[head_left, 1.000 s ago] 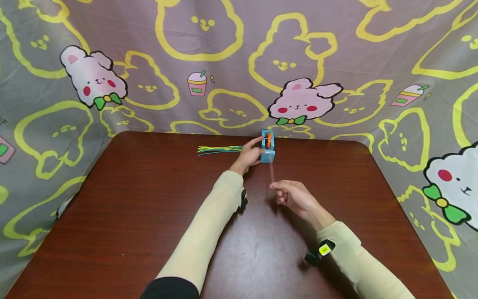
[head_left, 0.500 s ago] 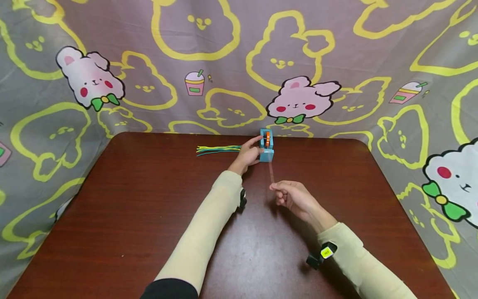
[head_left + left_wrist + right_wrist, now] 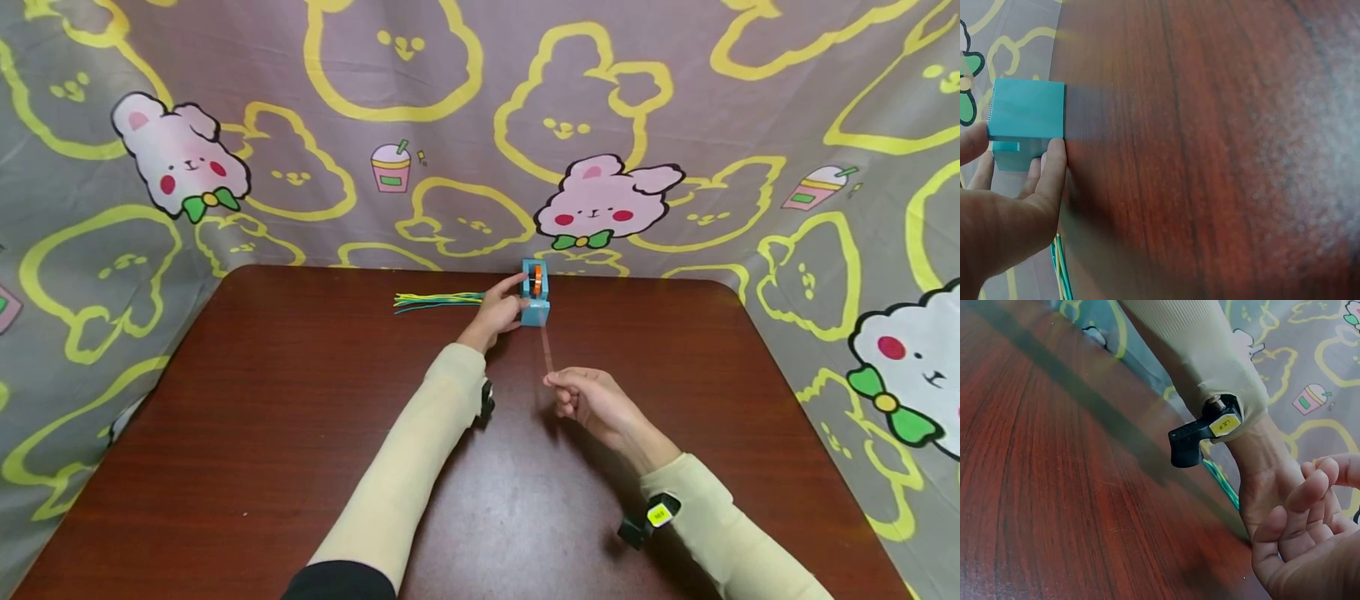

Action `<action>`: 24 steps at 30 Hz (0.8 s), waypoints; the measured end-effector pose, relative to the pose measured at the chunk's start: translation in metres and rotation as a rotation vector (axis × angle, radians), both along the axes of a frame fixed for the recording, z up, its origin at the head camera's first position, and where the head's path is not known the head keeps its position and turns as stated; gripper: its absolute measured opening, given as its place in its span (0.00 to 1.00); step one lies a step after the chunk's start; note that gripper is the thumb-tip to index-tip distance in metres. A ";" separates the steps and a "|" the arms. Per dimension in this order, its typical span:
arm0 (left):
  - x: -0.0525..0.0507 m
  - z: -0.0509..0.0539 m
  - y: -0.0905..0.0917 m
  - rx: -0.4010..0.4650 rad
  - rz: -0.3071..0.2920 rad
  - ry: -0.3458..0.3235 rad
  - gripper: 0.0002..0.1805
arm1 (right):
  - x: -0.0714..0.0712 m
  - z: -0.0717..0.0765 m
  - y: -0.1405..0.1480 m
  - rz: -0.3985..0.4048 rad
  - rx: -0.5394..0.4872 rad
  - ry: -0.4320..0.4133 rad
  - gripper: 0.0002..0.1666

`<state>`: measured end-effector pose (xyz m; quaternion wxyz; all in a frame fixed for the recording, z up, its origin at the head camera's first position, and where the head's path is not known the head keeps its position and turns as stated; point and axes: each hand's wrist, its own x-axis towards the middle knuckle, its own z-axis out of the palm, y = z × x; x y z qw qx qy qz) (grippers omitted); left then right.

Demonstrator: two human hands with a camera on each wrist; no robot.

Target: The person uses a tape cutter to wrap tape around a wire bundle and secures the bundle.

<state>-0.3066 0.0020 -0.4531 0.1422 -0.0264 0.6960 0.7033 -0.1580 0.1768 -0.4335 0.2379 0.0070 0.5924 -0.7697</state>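
Dark red-brown table (image 3: pixel 247 417) with streaky grain, rounded far corners and a pale glare patch toward the front. Grey cloth (image 3: pixel 457 133) behind and along both sides, printed with yellow animal outlines, white rabbits in green bows and pink drink cups. At the table's far edge, near the cloth, a blue tape dispenser (image 3: pixel 535 314) with an orange tape roll (image 3: pixel 537 280) inside. Left hand (image 3: pixel 499 310) gripping the dispenser from its left side; right hand (image 3: pixel 596 402) narrow, thumb and finger pinching the free end of a clear tape strip (image 3: pixel 547 350) stretched out toward the front. Left of the left hand, a bundle of thin yellow and green wires (image 3: pixel 435 299), right ends hidden behind that hand; impossible to tell whether touching the dispenser. Across the table's middle, in the way, the left sleeve (image 3: pixel 412 458); farther right, the right sleeve (image 3: pixel 720 525), with a yellow-labelled black wrist camera (image 3: pixel 660 511).
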 end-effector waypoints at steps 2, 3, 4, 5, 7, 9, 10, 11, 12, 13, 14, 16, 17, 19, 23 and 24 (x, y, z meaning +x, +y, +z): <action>0.000 0.000 -0.001 0.001 -0.003 0.003 0.29 | 0.000 0.000 0.000 0.001 -0.005 0.004 0.15; -0.001 0.000 -0.001 0.002 -0.005 0.005 0.29 | 0.001 0.000 0.000 0.001 -0.005 0.005 0.15; -0.001 0.000 -0.001 0.002 -0.006 0.006 0.29 | 0.001 0.000 -0.001 0.001 -0.009 0.005 0.15; -0.001 -0.001 -0.001 0.002 -0.007 0.005 0.29 | 0.001 0.000 -0.001 0.001 -0.010 0.005 0.15; -0.001 -0.001 -0.002 0.002 -0.012 0.003 0.29 | 0.002 0.000 -0.001 0.004 -0.014 0.003 0.14; 0.000 0.000 -0.002 0.004 -0.015 0.000 0.29 | 0.004 -0.001 -0.002 0.013 -0.014 0.002 0.14; 0.000 0.000 -0.002 0.003 -0.017 -0.001 0.29 | 0.005 -0.001 -0.002 0.016 -0.013 0.003 0.14; 0.000 0.000 -0.002 0.004 -0.019 -0.002 0.29 | 0.006 -0.002 -0.002 0.019 -0.012 0.004 0.14; 0.001 0.000 -0.001 0.005 -0.021 -0.003 0.29 | 0.007 -0.002 -0.002 0.021 -0.011 0.004 0.15; 0.001 0.001 -0.002 0.007 -0.021 -0.004 0.29 | 0.007 -0.003 -0.002 0.023 -0.010 0.004 0.15; 0.001 0.001 -0.002 0.010 -0.020 -0.004 0.29 | 0.008 -0.003 -0.002 0.025 -0.010 0.004 0.14; 0.001 0.001 -0.002 0.012 -0.018 -0.002 0.29 | 0.009 -0.004 -0.002 0.023 -0.010 0.000 0.14; 0.001 0.001 -0.002 0.013 -0.018 -0.001 0.29 | 0.009 -0.004 -0.002 0.023 -0.009 -0.003 0.14; 0.001 0.000 -0.001 0.008 -0.018 0.003 0.29 | 0.010 -0.005 -0.001 0.029 -0.009 -0.005 0.13; 0.000 -0.001 -0.001 0.004 -0.011 0.011 0.29 | 0.010 -0.005 0.000 0.040 -0.013 -0.003 0.14; 0.000 -0.001 -0.002 0.004 -0.010 0.012 0.29 | 0.010 -0.004 -0.001 0.041 -0.017 -0.002 0.14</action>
